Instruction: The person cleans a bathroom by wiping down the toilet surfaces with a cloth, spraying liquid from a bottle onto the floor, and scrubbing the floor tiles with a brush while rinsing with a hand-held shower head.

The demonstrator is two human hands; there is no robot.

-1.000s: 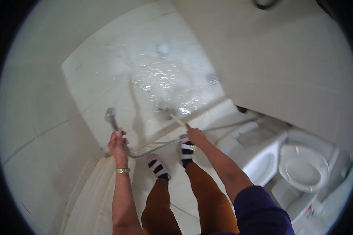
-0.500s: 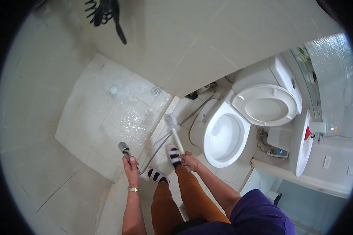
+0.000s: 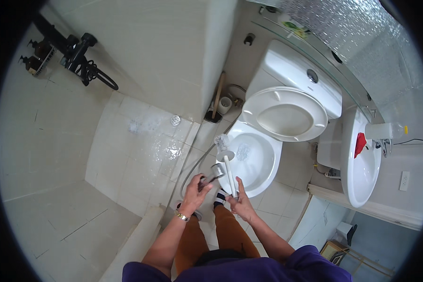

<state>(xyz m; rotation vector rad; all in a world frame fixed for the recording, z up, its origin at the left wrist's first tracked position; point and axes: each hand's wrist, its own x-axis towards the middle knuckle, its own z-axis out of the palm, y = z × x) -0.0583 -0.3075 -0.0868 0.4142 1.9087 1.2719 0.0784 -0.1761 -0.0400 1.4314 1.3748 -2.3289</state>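
My left hand (image 3: pixel 192 193) is closed round a chrome hand sprayer (image 3: pixel 217 171), whose head points toward the toilet brush. A grey hose trails beside it. In my right hand (image 3: pixel 242 206) is the white handle of the toilet brush (image 3: pixel 231 177), held with the bristles away from me. Its white bristles and round disc are over the near left rim of the toilet bowl (image 3: pixel 271 165). The sprayer head lies right beside the brush handle. The toilet seat (image 3: pixel 286 113) is raised against the tank.
Left of the toilet lies a wet shower floor (image 3: pixel 127 155) with foam and a round drain (image 3: pixel 175 120). A wooden-handled brush (image 3: pixel 217 101) and a white cup-shaped holder (image 3: pixel 224 105) stand by the wall. A sink (image 3: pixel 355 183) with a red cloth (image 3: pixel 360 144) is at the right.
Both hands have come closer together. The sprayer has moved right, from over the shower floor to the brush. The brush has shifted to the toilet bowl's rim, and the view has turned.
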